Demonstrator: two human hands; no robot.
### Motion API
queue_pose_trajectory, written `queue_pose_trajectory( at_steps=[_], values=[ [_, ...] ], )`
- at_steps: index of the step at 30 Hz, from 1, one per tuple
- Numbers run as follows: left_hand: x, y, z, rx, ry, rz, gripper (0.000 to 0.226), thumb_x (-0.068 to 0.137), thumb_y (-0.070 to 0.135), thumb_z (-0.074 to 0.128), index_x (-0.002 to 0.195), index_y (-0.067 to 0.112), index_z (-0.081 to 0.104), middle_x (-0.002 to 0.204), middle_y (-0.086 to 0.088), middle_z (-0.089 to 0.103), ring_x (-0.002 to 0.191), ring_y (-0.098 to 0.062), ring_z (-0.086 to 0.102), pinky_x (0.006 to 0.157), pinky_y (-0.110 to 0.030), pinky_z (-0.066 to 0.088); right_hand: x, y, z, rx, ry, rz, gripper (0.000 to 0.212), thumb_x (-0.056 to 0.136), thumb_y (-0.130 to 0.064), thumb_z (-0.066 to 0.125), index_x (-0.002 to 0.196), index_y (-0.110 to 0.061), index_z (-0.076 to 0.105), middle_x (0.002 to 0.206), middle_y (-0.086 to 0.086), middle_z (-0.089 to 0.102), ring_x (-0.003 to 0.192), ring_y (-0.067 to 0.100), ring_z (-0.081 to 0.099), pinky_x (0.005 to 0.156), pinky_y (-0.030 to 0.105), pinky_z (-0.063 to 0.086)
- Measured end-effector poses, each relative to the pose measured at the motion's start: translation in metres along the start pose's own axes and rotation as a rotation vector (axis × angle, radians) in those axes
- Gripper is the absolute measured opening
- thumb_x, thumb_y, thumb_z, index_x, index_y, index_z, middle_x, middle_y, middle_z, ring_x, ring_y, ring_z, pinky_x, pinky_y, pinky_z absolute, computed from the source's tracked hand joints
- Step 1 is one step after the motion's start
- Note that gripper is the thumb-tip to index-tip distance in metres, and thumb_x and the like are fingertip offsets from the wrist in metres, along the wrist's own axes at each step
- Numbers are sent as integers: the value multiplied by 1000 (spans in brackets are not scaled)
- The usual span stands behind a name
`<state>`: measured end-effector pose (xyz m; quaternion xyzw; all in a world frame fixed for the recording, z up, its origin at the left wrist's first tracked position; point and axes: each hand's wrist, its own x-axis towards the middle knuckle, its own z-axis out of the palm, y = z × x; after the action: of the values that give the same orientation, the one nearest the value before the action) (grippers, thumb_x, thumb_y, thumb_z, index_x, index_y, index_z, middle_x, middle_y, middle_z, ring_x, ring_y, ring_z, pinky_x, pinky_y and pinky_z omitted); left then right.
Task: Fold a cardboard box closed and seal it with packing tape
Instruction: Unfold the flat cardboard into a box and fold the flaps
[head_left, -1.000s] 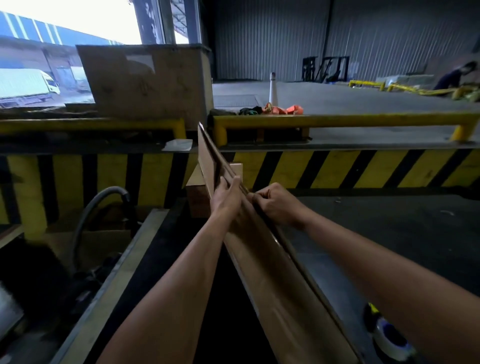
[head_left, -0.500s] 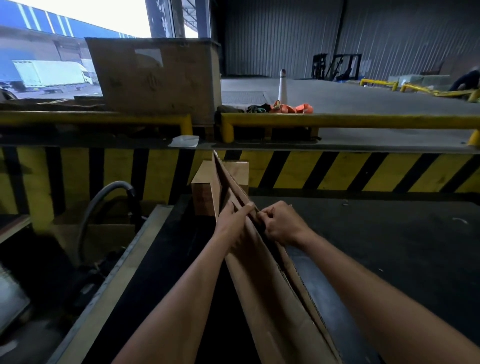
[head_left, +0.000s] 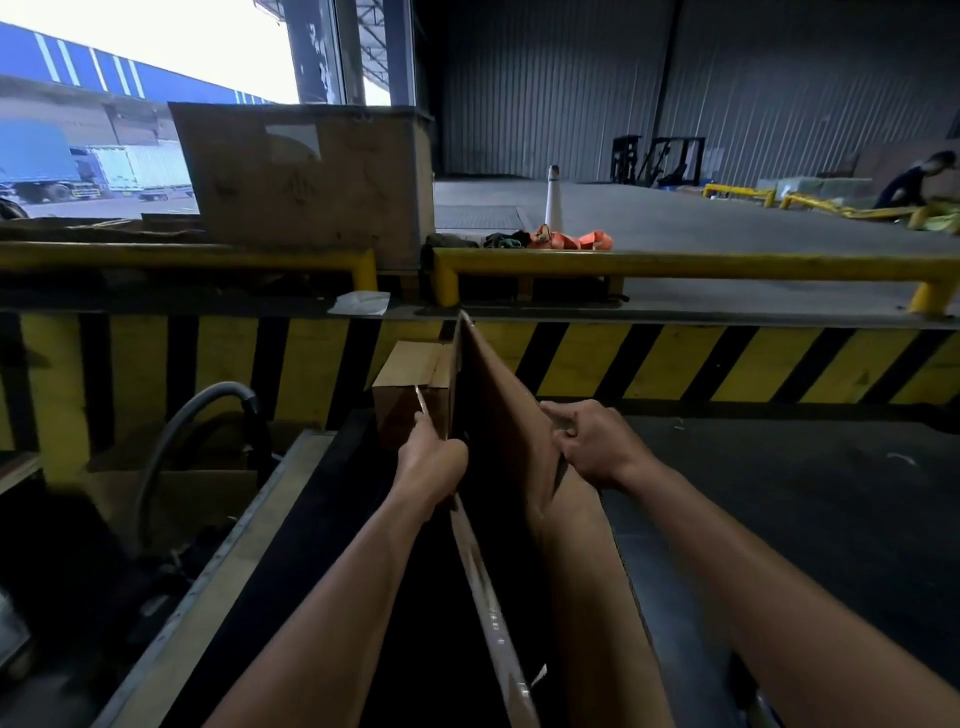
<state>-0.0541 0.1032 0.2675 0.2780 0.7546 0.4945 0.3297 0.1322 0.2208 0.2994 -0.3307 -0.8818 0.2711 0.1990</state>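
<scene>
1. Brown cardboard box (head_left: 511, 415) stands before diagonal yellow-and-black hazard stripes on the dock wall (head_left: 675, 364).
2. Yellow guard rail (head_left: 675, 265); orange straps (head_left: 576, 240).
3. Blue building (head_left: 78, 67) carries slanted white stripes.

Black-topped table (head_left: 327, 499), grey metal rail (head_left: 244, 535) along its left edge. Small brown cardboard box (head_left: 408, 387) sits at the far end, against the yellow-black striped wall (head_left: 675, 364). Flattened brown cardboard carton (head_left: 587, 577) runs lengthwise over the top; contact hidden.
</scene>
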Motion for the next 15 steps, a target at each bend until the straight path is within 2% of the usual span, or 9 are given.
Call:
queue_pose_trajectory(
  at_steps=[2, 4, 6, 8, 11, 13, 15],
  values=[
    [4, 3, -7, -8, 40, 51, 80, 76, 12, 57, 152, 22, 35, 132, -15, 56, 115, -33, 58, 91, -48, 55, 3, 1, -14, -25, -26, 29, 46, 96, -13, 54, 141, -22, 50, 124, 0, 65, 68, -3, 53, 54, 12, 36],
    [8, 7, -13, -17, 72, 101, 75, 70, 12, 51, 145, 18, 45, 123, -16, 60, 110, -34, 62, 93, -53, 55, 5, 5, -24, -45, -41, 80, 41, 94, -12, 57, 133, -23, 56, 117, -2, 64, 74, 2, 56, 58, 16, 40],
    [11, 13, -19, 2, 105, 144, 73, 70, 10, 49, 143, 17, 47, 119, -17, 63, 102, -32, 65, 82, -47, 60, 6, 11, -30, -76, -18, 172, 34, 90, -12, 62, 120, -27, 56, 116, 0, 61, 84, 9, 58, 59, 20, 45],
    [14, 18, -25, 24, 133, 164, 68, 76, 7, 50, 143, 20, 48, 113, -15, 64, 97, -30, 67, 73, -43, 60, 7, 17, -34, -103, 3, 276, 32, 88, -11, 64, 114, -24, 51, 111, 3, 58, 81, 14, 60, 51, 21, 47],
    [21, 23, -38, 51, 172, 161, 60, 84, 3, 51, 141, 20, 53, 101, -9, 64, 95, -28, 65, 83, -49, 59, 7, 17, -40, -176, -27, 364, 46, 88, -12, 65, 128, -22, 44, 101, 3, 55, 73, 18, 65, 46, 23, 50],
    [30, 25, -49, 108, 223, 158, 59, 86, 5, 53, 143, 22, 53, 99, -6, 65, 95, -28, 65, 85, -49, 58, 10, 15, -39, -217, -109, 375, 72, 87, -18, 65, 147, -32, 28, 103, 5, 54, 73, 21, 67, 48, 26, 54],
    [37, 25, -57, 152, 280, 132, 52, 88, 7, 55, 138, 21, 59, 100, -7, 69, 95, -30, 67, 87, -50, 59, 14, 12, -31, -216, -169, 395, 85, 88, -23, 63, 152, -40, 10, 102, 8, 52, 77, 24, 65, 51, 29, 54]
  ],
)
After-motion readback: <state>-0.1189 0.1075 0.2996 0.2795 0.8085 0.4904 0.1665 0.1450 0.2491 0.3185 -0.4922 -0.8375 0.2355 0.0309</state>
